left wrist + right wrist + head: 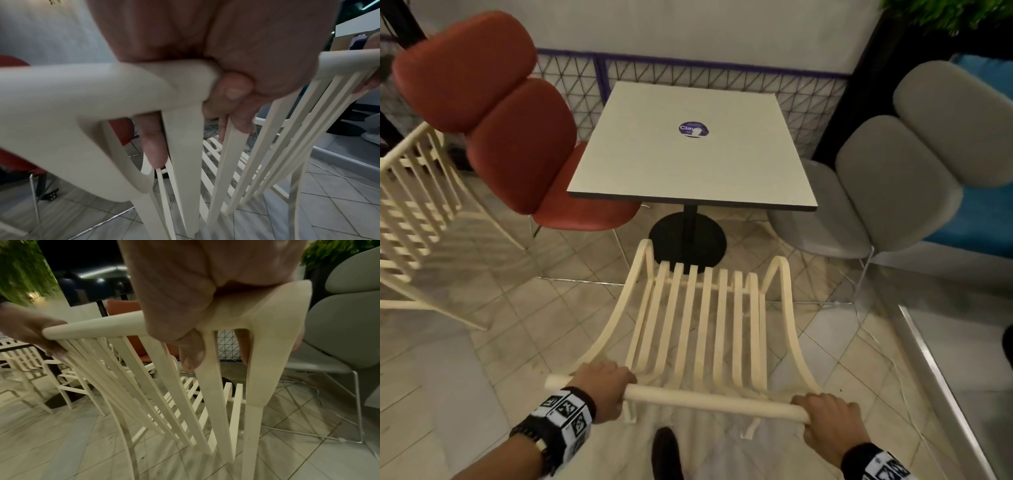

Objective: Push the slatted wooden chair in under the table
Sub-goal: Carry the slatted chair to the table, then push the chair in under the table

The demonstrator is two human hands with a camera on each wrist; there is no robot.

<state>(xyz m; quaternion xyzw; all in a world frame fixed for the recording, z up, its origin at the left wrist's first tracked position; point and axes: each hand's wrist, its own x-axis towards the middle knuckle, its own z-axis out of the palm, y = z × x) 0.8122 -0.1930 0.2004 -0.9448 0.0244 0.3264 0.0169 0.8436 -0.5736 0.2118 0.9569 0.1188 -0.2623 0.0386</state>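
A cream slatted wooden chair (705, 322) stands on the tiled floor in front of me, its seat pointing at the white square table (695, 154). The seat's front edge lies near the table's black round base (688, 240), short of the tabletop's near edge. My left hand (602, 387) grips the left end of the chair's top rail (715, 402), fingers curled over it. My right hand (828, 416) grips the rail's right end. In the left wrist view my fingers (154, 146) wrap round the rail (102, 84); in the right wrist view the thumb (191, 353) hooks under the rail (236, 309).
A red padded chair (517, 144) sits at the table's left side and a grey padded chair (900, 185) at its right. Another cream slatted chair (410, 212) stands far left. A wire fence (808, 99) runs behind the table. My shoe (666, 448) is behind the chair.
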